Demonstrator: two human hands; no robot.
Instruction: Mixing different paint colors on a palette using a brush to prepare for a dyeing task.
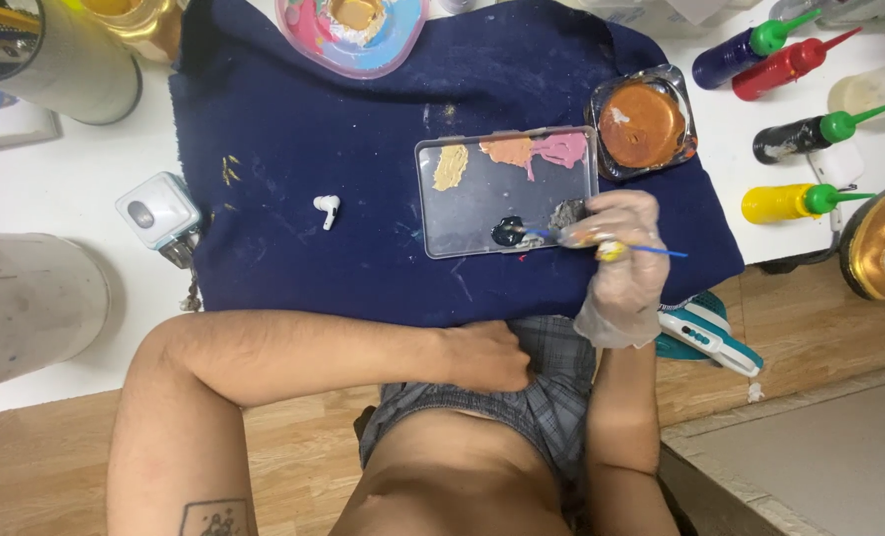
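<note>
Over the dark blue cloth [363, 149], the gloved right hand [621, 263] is pinching a thin blue paintbrush [601, 241], dabbing dark paint on the rectangular clear plastic palette [507, 194]; overloaded bristles could be dripping. The left hand [487, 355] is resting fisted, holding nothing.

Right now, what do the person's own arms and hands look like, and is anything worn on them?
The right hand wears a thin, see-through disposable glove, wrinkled and smeared with paint at the fingers. The left hand is bare. Both arms are bare with no sleeves, watch or bracelets visible. The left upper arm carries a small dark line tattoo, partly cut off by the frame edge.
</note>
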